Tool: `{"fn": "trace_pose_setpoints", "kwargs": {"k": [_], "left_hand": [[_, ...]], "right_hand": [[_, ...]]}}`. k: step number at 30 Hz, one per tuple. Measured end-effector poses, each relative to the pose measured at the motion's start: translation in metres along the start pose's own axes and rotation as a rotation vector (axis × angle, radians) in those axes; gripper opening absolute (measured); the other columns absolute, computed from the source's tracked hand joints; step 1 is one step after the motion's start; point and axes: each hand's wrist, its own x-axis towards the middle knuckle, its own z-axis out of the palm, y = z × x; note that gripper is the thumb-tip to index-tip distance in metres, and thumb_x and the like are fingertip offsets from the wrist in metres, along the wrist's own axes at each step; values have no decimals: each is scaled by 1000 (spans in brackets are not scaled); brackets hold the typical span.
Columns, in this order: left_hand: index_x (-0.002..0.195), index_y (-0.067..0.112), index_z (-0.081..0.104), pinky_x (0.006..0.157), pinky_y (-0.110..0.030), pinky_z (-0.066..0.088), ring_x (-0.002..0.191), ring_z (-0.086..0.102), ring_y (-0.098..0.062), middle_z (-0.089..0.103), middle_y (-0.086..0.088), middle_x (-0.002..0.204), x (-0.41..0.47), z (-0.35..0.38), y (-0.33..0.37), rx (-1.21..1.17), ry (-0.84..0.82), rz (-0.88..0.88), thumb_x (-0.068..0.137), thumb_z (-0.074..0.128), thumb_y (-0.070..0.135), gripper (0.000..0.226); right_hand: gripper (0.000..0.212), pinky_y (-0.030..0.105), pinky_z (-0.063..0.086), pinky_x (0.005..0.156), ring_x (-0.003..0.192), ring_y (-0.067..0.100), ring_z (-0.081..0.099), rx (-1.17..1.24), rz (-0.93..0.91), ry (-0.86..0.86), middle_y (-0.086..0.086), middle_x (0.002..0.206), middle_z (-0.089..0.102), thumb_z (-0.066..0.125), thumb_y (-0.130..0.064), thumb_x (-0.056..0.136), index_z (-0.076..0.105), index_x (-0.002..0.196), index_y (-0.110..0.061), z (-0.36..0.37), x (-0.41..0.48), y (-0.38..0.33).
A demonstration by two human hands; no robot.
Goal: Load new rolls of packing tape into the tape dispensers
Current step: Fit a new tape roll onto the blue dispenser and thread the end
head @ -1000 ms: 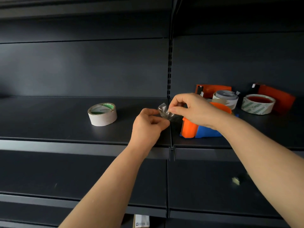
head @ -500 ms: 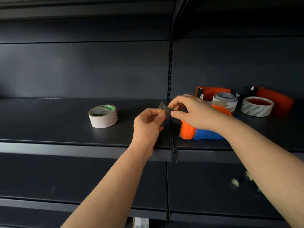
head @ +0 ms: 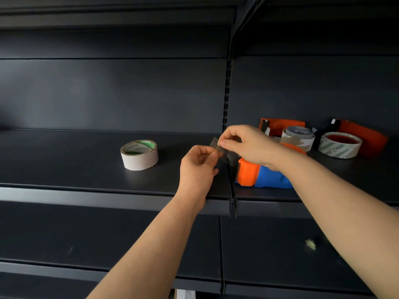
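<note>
An orange and blue tape dispenser (head: 257, 176) lies on the dark shelf (head: 86, 169), partly behind my right wrist. A clear strip of tape (head: 224, 151) runs from it up to my fingers. My left hand (head: 198, 167) pinches the strip's end from below, and my right hand (head: 248, 145) pinches it from above. A loose beige tape roll (head: 139, 154) lies flat to the left. Two more rolls, a grey-topped roll (head: 299, 137) and a roll with a red core (head: 340, 144), sit at the right in front of two orange dispensers, one behind each roll (head: 282, 125) (head: 362, 134).
The shelf's front lip (head: 108, 196) runs across below my hands. A slotted upright (head: 226, 104) divides the back panel. A lower shelf (head: 280, 255) has a small pale scrap (head: 310, 243) on it.
Both hands have stayed at the dispenser's front with the clear strip; the strip now looks flatter and more stretched than the crumpled end a second ago.
</note>
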Motion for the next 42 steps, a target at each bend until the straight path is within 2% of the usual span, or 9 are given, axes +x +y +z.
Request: {"fn": "trace_pose_setpoints", "kwargs": {"k": [10,17,20,23,26,33,36,39,42], "left_hand": [[85,16,62,78,-29,59,89,65,-8,69,-1,92,3,-9,3,73,2,13,94,61,14,9],[77,19,65,82,-46,58,90,67,-24,71,-3,88,21,-45,6,629,65,178,92,58,13,17],[73,19,62,82,-44,59,88,65,-25,69,-5,85,26,-74,14,575,116,105,94,55,7,25],[105,13,65,83,-38,58,92,65,-21,68,-7,101,22,-70,24,395,3,108,95,55,5,16],[139,10,49,88,-36,56,107,62,-16,61,-4,123,20,-39,27,334,-137,82,92,62,8,48],[122,12,62,90,-35,55,90,68,-11,73,2,90,30,-9,15,436,-13,177,88,65,7,35],[125,8,55,77,-22,49,89,63,-11,68,2,96,31,-6,15,598,-24,221,91,61,5,34],[120,4,49,73,-27,40,92,61,-22,65,-3,97,34,-16,26,895,44,321,88,54,-1,32],[115,4,51,76,-30,39,96,62,-30,66,-6,91,43,-50,42,936,179,343,82,51,-6,34]], "right_hand": [[9,18,43,74,86,3,55,64,-34,81,-8,90,62,56,-20,97,65,97,-19,5,-2,3],[9,28,45,80,89,14,57,93,-19,130,-3,90,63,54,-19,98,62,94,-19,2,-2,7],[12,28,46,79,90,18,58,65,12,133,0,91,64,53,-18,99,64,97,-13,-4,0,12],[14,37,48,87,97,25,61,56,22,106,7,98,67,54,-20,98,65,100,-12,-2,1,10],[11,28,45,80,92,18,59,55,8,117,-2,90,65,54,-18,98,64,96,-16,-2,0,10],[12,28,45,80,88,10,58,73,-1,106,-7,88,63,53,-18,98,62,92,-22,-3,-1,13],[11,30,46,80,88,12,57,48,-5,107,-7,88,62,54,-18,98,62,93,-22,-1,-1,14],[15,29,45,77,83,12,56,72,-10,152,-4,85,62,54,-16,98,60,87,-24,-1,0,18],[13,26,41,73,80,9,52,90,6,164,-6,82,58,52,-16,99,59,89,-21,-7,0,20]]}}
